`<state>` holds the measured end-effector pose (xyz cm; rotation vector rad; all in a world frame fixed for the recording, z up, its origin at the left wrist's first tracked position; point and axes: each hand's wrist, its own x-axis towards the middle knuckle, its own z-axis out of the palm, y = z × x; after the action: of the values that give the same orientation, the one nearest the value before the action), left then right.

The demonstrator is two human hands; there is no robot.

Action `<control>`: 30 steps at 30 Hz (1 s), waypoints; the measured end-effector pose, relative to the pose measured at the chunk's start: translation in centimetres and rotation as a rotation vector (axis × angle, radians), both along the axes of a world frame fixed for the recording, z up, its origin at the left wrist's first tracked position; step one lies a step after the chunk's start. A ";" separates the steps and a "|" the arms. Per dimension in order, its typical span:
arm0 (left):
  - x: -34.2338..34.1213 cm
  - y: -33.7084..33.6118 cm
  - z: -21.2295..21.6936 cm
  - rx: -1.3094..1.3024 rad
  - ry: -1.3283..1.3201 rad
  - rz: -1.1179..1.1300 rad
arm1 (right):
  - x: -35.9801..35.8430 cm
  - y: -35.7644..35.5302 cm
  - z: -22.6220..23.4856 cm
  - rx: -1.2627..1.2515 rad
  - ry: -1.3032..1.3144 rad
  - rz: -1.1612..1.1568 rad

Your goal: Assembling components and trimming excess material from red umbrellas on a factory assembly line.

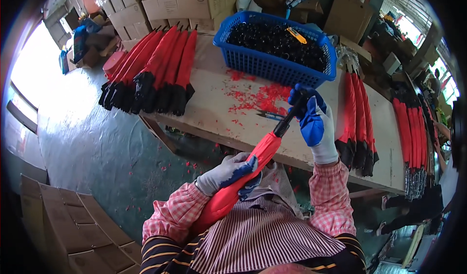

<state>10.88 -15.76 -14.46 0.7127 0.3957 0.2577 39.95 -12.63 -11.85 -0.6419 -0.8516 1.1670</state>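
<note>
A closed red umbrella [266, 150] slants across my front, its black shaft end pointing up and to the right. My left hand [227, 173], in a grey glove with blue-coated fingers, wraps round the red canopy. My right hand [314, 117], gloved the same way, has its fingers closed round the black end of the umbrella, so the tip is partly hidden. Behind it on the table stands a blue plastic basket [272, 60] heaped with small black round parts. A yellow cutter knife [296, 35] lies on top of them.
Closed red umbrellas [158, 64] lie bunched at the table's left, with more umbrellas [356, 113] at its right. Red scraps [262, 98] and a dark thin tool [270, 115] lie on the tabletop [199, 94]. Cartons [177, 5] are stacked behind. Another person's arm [441, 130] shows at far right.
</note>
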 end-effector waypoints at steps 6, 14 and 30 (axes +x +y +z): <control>1.7 -2.8 -0.7 0.610 0.261 0.260 | -1.1 -4.5 -1.6 -0.044 -0.137 -0.169; 2.6 -2.9 -1.1 1.317 0.445 0.414 | -6.4 -9.5 -2.0 0.074 -0.065 -0.008; 3.3 -0.6 4.1 0.198 -0.106 -0.294 | -3.7 -9.1 3.1 0.387 -0.279 0.274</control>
<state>14.16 -16.39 -10.33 0.9367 0.1620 0.0555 36.25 -21.69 -8.74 -0.3779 -1.3965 1.1257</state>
